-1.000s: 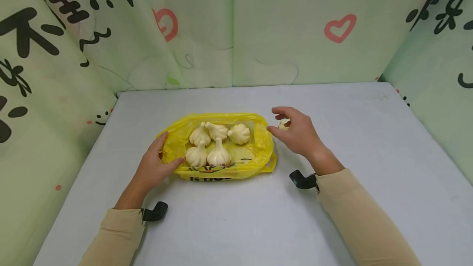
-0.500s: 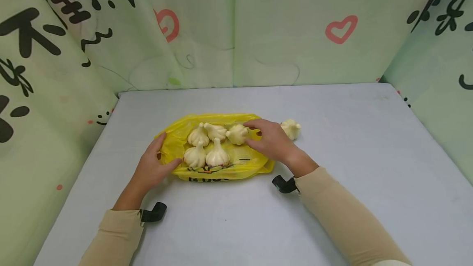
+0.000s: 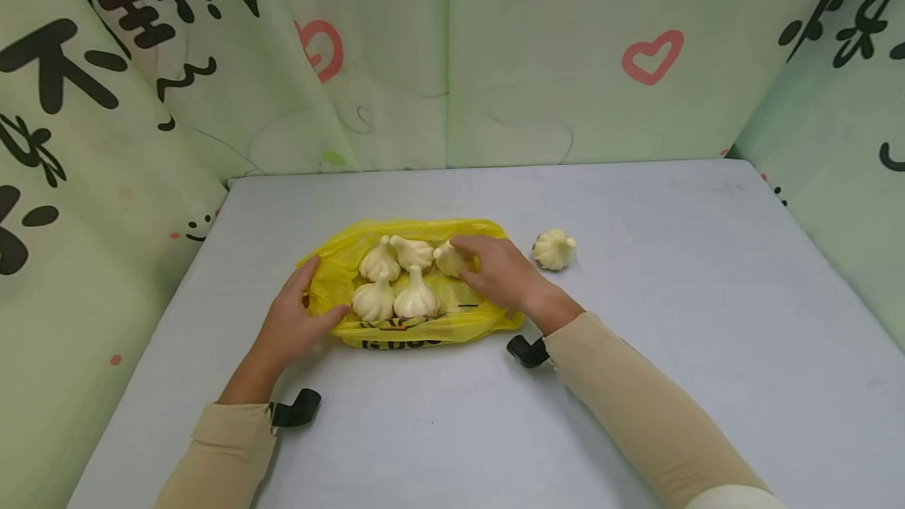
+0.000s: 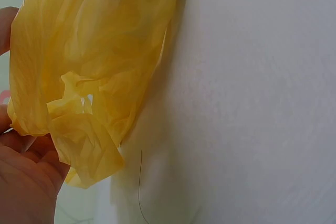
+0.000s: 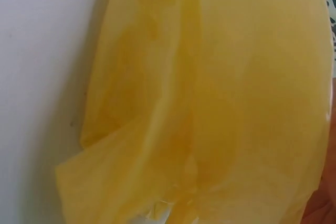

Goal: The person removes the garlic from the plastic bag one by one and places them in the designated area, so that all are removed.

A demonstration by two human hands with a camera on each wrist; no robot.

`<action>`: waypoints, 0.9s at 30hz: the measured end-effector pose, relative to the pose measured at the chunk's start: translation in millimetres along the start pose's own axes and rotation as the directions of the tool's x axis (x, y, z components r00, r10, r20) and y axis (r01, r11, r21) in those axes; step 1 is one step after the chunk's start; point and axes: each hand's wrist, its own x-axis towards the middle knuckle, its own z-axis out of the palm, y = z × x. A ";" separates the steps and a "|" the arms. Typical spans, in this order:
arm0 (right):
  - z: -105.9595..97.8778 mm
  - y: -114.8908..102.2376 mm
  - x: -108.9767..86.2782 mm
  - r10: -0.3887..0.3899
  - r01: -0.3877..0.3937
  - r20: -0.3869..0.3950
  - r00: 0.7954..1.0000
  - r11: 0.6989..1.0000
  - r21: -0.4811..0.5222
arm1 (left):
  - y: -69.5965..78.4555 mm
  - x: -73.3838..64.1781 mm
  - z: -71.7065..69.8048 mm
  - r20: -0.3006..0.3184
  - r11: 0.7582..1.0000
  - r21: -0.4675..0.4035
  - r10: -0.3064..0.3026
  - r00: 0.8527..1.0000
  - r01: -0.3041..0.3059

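A yellow plastic bag [image 3: 488,320] lies spread open on the table, with several garlic bulbs [image 3: 416,298] inside it. My left hand [image 3: 293,320] holds the bag's left end, thumb on the near side and fingers at the far side; the left wrist view has this hand [image 4: 29,174] against the crumpled bag [image 4: 100,51]. Inside the bag, my right hand [image 3: 498,269] has its thumb and fingers around the rightmost garlic bulb [image 3: 447,260], partly covering it. In the right wrist view the bag [image 5: 236,77] hides most of that hand.
Right of the bag, a loose garlic bulb [image 3: 555,249] sits on the white table [image 3: 672,281]. Pale green printed curtains [image 3: 537,61] stand behind the table and along both sides. Each wrist wears a small black camera mount [image 3: 297,408].
From beside the loose bulb, my right hand has moved left into the bag and closed around its rightmost bulb. The loose bulb is uncovered. My left hand has stayed put.
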 end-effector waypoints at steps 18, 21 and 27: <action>7.3 7.4 2.8 -0.021 0.023 0.037 0.999 0.998 -0.056 | -2.3 0.7 2.1 -0.005 1.000 0.019 0.001 1.000 -0.001; 7.9 8.8 3.6 -0.029 0.032 0.055 0.998 0.998 -0.055 | -2.8 1.4 2.7 -0.005 1.000 0.021 0.007 1.000 -0.007; 9.1 11.1 5.1 -0.024 0.026 0.070 0.997 0.999 -0.030 | -3.3 1.7 3.0 -0.002 1.000 0.022 -0.002 1.000 0.002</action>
